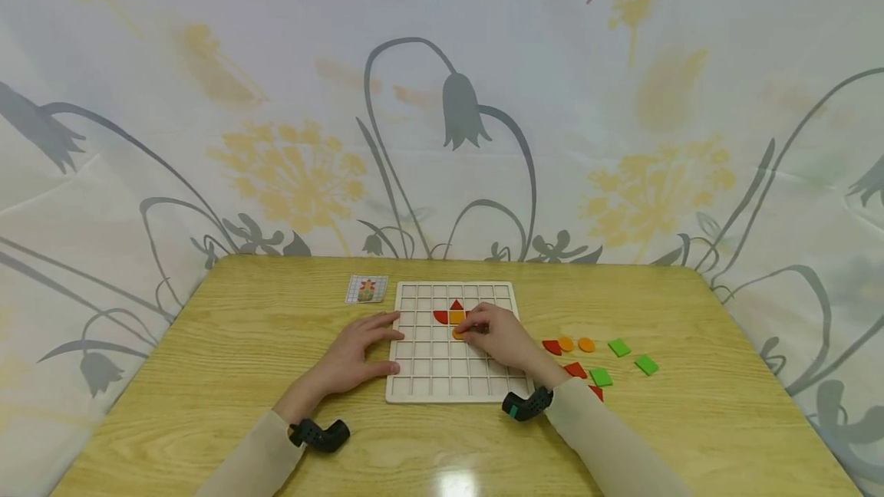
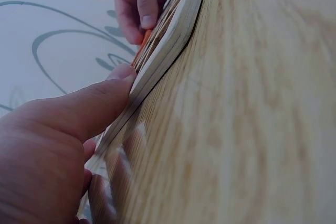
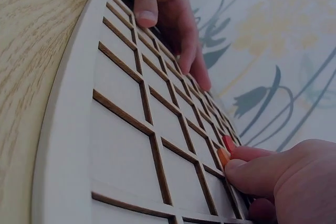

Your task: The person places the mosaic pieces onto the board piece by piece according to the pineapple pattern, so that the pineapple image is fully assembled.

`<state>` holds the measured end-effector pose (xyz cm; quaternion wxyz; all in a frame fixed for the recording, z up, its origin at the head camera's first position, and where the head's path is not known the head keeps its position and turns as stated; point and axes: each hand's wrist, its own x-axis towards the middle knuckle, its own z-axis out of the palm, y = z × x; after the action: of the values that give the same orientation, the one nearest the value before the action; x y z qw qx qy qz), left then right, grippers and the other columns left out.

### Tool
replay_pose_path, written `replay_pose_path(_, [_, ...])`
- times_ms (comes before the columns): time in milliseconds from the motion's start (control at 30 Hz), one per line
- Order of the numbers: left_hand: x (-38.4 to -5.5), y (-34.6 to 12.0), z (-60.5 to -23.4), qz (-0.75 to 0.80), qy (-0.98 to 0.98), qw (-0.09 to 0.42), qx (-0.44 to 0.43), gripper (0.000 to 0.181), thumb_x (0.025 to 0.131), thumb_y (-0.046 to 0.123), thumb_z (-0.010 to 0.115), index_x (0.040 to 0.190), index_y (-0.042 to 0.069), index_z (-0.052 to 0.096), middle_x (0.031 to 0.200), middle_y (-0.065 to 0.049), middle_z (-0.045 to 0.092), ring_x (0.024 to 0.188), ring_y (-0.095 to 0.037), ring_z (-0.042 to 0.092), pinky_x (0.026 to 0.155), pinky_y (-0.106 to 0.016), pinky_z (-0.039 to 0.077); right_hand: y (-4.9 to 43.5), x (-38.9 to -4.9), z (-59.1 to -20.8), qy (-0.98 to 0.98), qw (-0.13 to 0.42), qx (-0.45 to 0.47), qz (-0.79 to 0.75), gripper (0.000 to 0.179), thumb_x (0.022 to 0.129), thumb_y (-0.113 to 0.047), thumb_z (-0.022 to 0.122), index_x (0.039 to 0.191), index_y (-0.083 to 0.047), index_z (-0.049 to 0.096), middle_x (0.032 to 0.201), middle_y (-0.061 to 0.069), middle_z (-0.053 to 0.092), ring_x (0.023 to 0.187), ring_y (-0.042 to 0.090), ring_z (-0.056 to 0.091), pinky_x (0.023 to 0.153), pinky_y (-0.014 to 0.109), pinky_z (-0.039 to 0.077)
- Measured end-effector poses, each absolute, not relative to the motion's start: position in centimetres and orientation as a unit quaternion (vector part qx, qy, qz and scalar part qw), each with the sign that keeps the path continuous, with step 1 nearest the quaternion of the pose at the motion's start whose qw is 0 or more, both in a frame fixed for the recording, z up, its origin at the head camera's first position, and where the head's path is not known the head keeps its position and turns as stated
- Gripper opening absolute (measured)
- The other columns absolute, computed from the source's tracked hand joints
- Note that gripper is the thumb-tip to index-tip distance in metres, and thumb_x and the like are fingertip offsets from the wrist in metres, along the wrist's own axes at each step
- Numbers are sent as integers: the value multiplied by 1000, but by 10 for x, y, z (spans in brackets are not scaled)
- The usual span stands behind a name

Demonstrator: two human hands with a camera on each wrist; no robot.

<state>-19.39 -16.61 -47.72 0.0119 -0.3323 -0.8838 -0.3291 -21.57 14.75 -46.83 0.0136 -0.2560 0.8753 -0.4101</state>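
A pale wooden grid board (image 1: pixel 413 387) lies on the table. My right hand (image 1: pixel 499 336) pinches a small orange round tile (image 1: pixel 456 334) between thumb and fingers, right at a cell just below an orange square tile (image 1: pixel 457 317). Above that square sits a red triangle tile (image 1: pixel 456 304), and to its left a red quarter-circle tile (image 1: pixel 440 317); the right hand covers what lies to its right. With fingers spread, my left hand (image 1: pixel 355 351) rests its fingertips on the board's left edge. In the left wrist view, the left thumb (image 2: pixel 100 103) touches that edge.
A picture card (image 1: pixel 367 289) with a coloured grid pattern lies beyond the left hand. Right of the board are loose orange round tiles (image 1: pixel 586 344), green square tiles (image 1: pixel 646 364) and red tiles (image 1: pixel 552 347), some partly behind the right forearm. A patterned curtain (image 1: pixel 414 175) hangs behind the table.
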Motion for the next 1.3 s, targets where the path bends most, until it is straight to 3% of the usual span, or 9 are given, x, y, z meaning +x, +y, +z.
replay_pose_path(533, [-195, -168, -476, -326, -885, 9, -332, 47, 89, 37, 75, 128, 14, 67, 154, -9, 42, 143, -36, 33, 111, -63, 24, 141, -214, -466, 883, 4, -248, -399, 10, 92, -11, 73, 95, -19, 79, 93, -8, 61, 81, 12, 54, 72, 29, 47])
replay_pose_path(733, [-196, -167, -477, -327, -884, 13, -333, 47, 89, 36, 75, 129, 14, 67, 154, -8, 43, 143, -36, 34, 112, -63, 25, 147, -216, -466, 882, 12, -234, -410, 12, 92, -11, 73, 98, -19, 78, 96, -8, 65, 84, 11, 58, 76, 30, 50])
replay_pose_path(1100, [-194, -166, -476, -331, -882, 13, -336, 46, 89, 34, 75, 128, 12, 67, 153, -11, 43, 142, -37, 34, 111, -64, 24, 189, -218, -453, 869, 51, -181, -457, 15, 95, -7, 68, 107, -10, 75, 104, 2, 70, 83, 18, 61, 67, 30, 51])
replay_pose_path(1300, [-194, -166, -475, -326, -883, 11, -336, 47, 88, 34, 76, 128, 12, 67, 154, -11, 43, 142, -37, 34, 111, -63, 25, 223, -216, -448, 876, 54, -157, -452, 18, 96, -6, 66, 112, -6, 73, 109, 7, 69, 89, 22, 61, 74, 35, 52])
